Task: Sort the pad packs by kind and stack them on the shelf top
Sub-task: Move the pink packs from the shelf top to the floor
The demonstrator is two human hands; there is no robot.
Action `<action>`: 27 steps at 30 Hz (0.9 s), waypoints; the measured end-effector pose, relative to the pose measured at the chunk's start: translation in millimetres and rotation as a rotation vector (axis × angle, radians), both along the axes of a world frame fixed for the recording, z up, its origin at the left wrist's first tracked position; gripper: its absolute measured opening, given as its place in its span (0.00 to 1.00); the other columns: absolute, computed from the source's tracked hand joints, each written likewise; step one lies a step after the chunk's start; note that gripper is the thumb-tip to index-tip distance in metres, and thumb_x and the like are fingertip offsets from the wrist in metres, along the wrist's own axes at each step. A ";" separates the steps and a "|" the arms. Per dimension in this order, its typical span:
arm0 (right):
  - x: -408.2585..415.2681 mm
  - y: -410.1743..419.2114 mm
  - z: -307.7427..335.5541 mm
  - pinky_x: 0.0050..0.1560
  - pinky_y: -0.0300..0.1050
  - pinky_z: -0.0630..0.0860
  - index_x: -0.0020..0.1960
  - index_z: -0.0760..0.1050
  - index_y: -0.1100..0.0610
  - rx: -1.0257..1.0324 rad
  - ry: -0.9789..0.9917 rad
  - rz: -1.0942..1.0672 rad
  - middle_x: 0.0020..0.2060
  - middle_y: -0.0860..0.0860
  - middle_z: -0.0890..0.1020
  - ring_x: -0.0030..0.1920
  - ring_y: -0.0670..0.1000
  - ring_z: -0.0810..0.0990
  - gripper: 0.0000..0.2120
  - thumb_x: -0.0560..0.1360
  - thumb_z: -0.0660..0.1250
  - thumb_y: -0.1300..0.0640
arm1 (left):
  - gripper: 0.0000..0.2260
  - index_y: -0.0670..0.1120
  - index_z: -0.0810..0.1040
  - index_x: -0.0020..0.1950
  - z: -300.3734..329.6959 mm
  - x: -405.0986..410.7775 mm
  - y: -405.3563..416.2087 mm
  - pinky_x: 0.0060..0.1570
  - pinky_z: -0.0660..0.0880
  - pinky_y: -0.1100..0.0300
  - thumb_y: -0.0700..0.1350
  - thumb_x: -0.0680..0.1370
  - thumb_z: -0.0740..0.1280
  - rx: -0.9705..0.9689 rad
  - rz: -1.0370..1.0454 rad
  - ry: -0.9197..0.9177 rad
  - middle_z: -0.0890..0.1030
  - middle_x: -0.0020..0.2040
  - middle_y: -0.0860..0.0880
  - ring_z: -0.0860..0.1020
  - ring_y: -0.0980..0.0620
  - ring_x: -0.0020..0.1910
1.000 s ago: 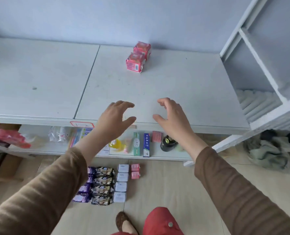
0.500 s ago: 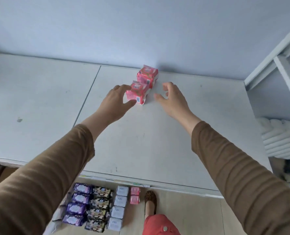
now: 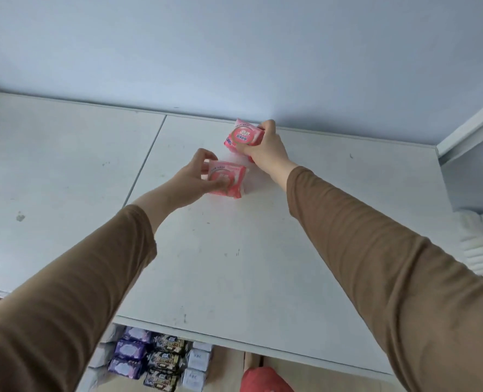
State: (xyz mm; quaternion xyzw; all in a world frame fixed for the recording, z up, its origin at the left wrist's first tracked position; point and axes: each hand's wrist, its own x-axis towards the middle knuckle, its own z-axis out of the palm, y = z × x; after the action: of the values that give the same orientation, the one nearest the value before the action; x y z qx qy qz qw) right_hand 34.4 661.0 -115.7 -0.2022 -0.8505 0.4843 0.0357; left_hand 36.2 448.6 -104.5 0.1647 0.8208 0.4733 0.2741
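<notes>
I see both hands out over the white shelf top [image 3: 234, 264], each closed around a pink pad pack. My landmark is the seam in the shelf top [image 3: 147, 162], the thin line running from the back wall toward the front edge. The left hand [image 3: 191, 179] is just to the right of that seam, fingers curled over the near pink pack [image 3: 229, 178], thumb pressed on its face; the pack's lower edge looks to be on or just above the surface, I cannot tell which. The right hand [image 3: 264, 147] is further right of the seam and closer to the wall [image 3: 234, 52], gripping the far pink pack [image 3: 243, 135], tilted so its printed face shows. The two packs are near each other but apart. Below the front edge, on the floor right of the seam's line, lie rows of purple packs [image 3: 128, 357], dark packs [image 3: 165, 363] and pale blue packs [image 3: 196, 366].
</notes>
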 end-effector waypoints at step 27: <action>507.9 -212.3 -43.7 0.46 0.36 0.77 0.64 0.75 0.50 -0.564 0.133 -0.286 0.54 0.50 0.82 0.51 0.44 0.82 0.20 0.74 0.72 0.59 | 0.26 0.49 0.67 0.66 -54.5 380.2 -246.0 0.42 0.76 0.68 0.44 0.73 0.76 0.137 -0.029 -0.167 0.78 0.55 0.47 0.80 0.64 0.43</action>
State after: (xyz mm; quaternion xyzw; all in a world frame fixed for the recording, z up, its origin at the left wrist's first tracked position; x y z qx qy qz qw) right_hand 542.3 448.7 -159.4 -0.2894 -0.6416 0.7031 0.1012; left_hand 416.5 202.6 -159.1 0.1549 0.7583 0.5363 0.3367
